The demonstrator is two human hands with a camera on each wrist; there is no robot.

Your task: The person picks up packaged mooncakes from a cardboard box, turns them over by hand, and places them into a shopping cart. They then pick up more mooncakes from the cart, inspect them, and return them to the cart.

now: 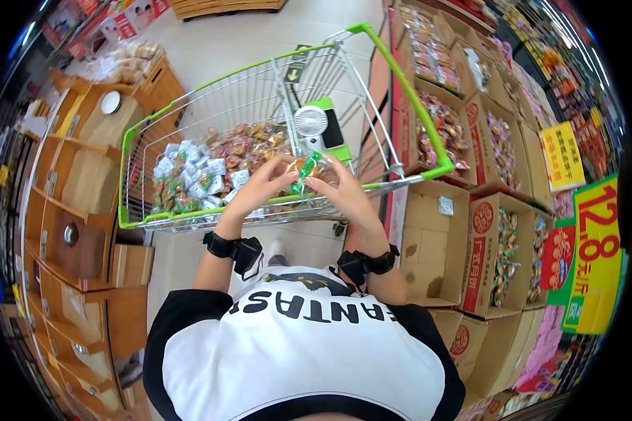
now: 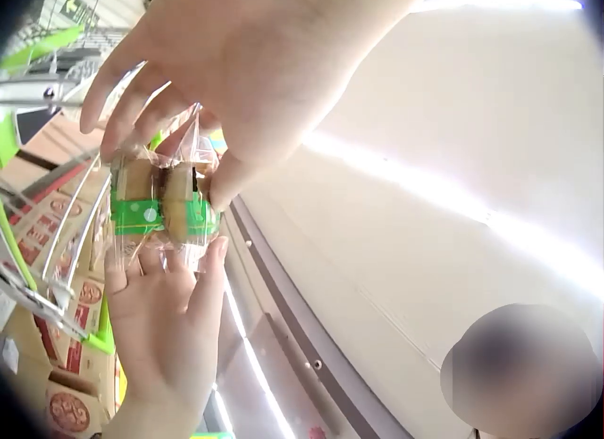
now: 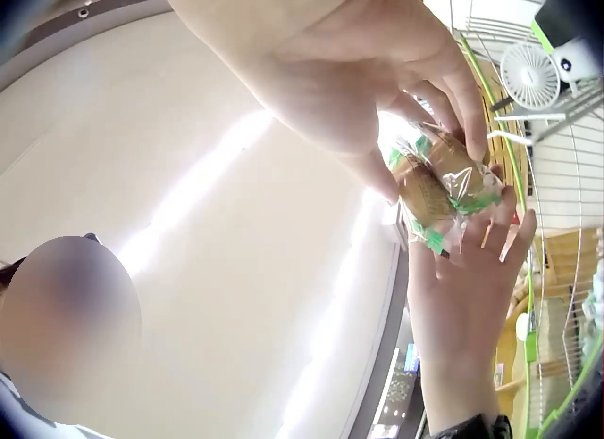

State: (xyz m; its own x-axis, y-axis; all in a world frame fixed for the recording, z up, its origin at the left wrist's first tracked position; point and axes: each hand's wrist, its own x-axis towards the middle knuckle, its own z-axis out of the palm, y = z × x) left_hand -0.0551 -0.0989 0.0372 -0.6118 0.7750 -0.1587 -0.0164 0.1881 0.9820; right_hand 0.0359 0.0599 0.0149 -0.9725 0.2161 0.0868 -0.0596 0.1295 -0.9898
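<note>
Two clear-wrapped pastries with green labels [image 1: 309,172] are held between both hands over the near side of the shopping cart. The left hand [image 1: 265,188] grips their left side and the right hand [image 1: 344,193] their right side. In the left wrist view the pastries [image 2: 165,198] lie side by side, with the left hand [image 2: 236,66] above and the right hand [image 2: 165,331] below. The right wrist view shows brown pastries [image 3: 439,180] between the right hand [image 3: 349,71] and the left hand [image 3: 467,302].
The cart [image 1: 211,83] holds many wrapped items [image 1: 189,172], with a small white fan [image 1: 311,121] and a phone [image 1: 331,128] at its child-seat end. Cardboard boxes [image 1: 428,242] of packaged goods stand at the right, wooden shelves [image 1: 84,182] at the left.
</note>
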